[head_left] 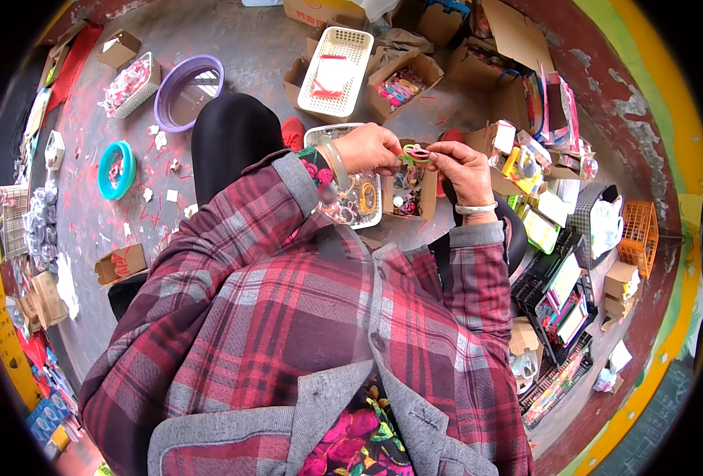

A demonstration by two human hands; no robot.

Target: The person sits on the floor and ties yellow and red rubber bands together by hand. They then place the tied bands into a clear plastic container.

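My left hand [367, 149] and my right hand [464, 169] meet in front of me, fingers pinched. Between their fingertips are small looped bands [416, 153] in pink and green that look like hair ties. Both hands grip them, one from each side. Under my left hand stands a white basket [377, 208] holding a mix of small rings and bands, partly hidden by my sleeve. Beneath the held bands, a cardboard box [428, 194] contains more small dark and coloured pieces.
Farther ahead are a cream basket [354, 47] with red strips and a box [415, 75] of colourful bands. A purple basin [170, 107], a teal basin [128, 182] and a pink-filled basket [150, 94] stand left. Black crates [538, 305] and an orange crate [639, 234] line the right.
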